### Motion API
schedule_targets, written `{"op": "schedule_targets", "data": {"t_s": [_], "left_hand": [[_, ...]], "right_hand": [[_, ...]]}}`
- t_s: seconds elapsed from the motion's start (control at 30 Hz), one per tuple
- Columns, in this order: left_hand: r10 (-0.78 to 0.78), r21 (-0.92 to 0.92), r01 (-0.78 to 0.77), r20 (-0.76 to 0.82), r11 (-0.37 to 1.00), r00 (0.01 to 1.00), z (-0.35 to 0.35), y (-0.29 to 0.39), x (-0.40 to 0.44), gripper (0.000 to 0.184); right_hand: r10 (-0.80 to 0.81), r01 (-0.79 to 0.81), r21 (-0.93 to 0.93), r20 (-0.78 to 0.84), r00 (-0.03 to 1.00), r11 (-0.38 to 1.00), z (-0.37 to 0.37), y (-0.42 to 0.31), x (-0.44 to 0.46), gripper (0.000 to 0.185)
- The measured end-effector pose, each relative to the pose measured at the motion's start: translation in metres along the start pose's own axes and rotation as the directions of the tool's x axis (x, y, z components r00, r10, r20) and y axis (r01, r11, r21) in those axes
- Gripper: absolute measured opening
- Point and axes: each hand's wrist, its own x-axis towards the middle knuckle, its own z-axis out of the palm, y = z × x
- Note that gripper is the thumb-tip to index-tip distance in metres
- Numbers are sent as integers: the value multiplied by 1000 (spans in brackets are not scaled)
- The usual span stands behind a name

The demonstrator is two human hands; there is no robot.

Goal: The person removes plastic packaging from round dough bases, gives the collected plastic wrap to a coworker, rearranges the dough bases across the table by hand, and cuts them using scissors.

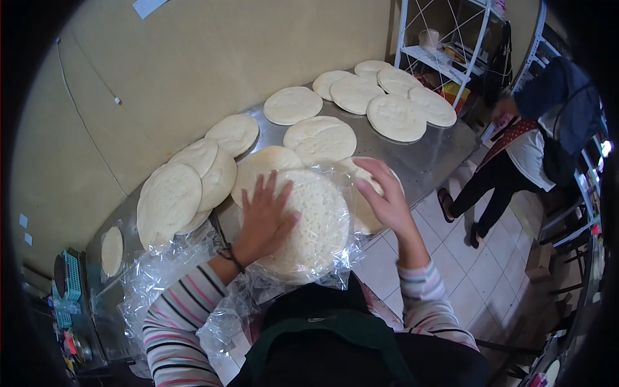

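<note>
A round pizza base (313, 226) lies in a clear plastic bag (345, 258) at the table's front edge, close to my body. My left hand (265, 216) rests flat on its upper left side, fingers spread. To the right of the bag, my right hand (387, 203) is raised with the thumb and fingers apart, holding nothing that I can see. Under and behind that hand is another pizza base (367, 216), partly hidden. One more pizza base (267, 161) lies just behind the bagged one. Loose clear bags (167, 274) are heaped beside my left forearm.
Several pizza bases (396, 117) are spread along the metal table (438, 145), with overlapping ones (169, 200) at the left. A white shelf rack (435, 61) stands beyond its far end. Another person (516, 148) stands on the tiled floor at right. Teal baskets (71, 277) are at far left.
</note>
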Motion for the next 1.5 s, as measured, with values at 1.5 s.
{"op": "schedule_targets", "data": {"t_s": [1.5], "left_hand": [[82, -98, -80, 19, 992, 996, 16, -2, 0, 70]], "right_hand": [[614, -30, 963, -147, 776, 268, 3, 44, -32, 23]]}}
